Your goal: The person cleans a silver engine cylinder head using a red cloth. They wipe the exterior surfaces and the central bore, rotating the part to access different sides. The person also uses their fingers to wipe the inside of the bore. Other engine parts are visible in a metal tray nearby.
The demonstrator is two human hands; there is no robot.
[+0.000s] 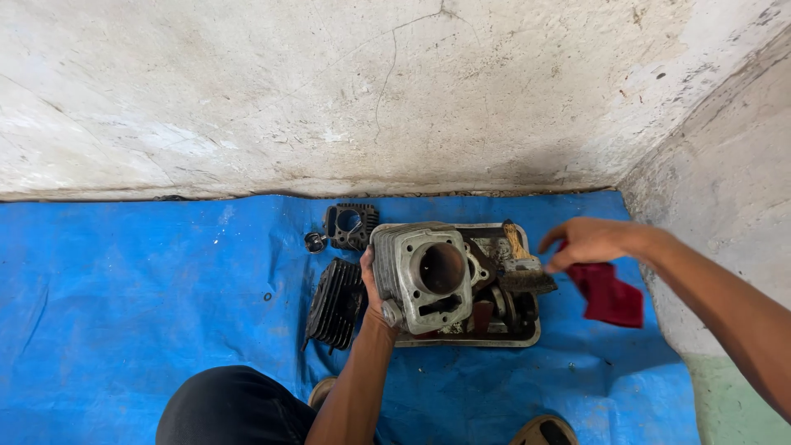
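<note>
Bare arms here, no sleeves showing down to the wrists, and both hands, left (369, 284) and right (587, 241), go without gloves. Black trousers (222, 408) cover the knee below, with tan sandals (544, 430) on the feet.

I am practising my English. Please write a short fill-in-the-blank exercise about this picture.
1. The left hand holds a grey engine cylinder over a metal ____.
2. The right hand holds a ____ cloth.
3. The tray rests on a ____ tarp.
4. A paintbrush lies ____ the tray.

Missing words: tray; red; blue; in
</note>
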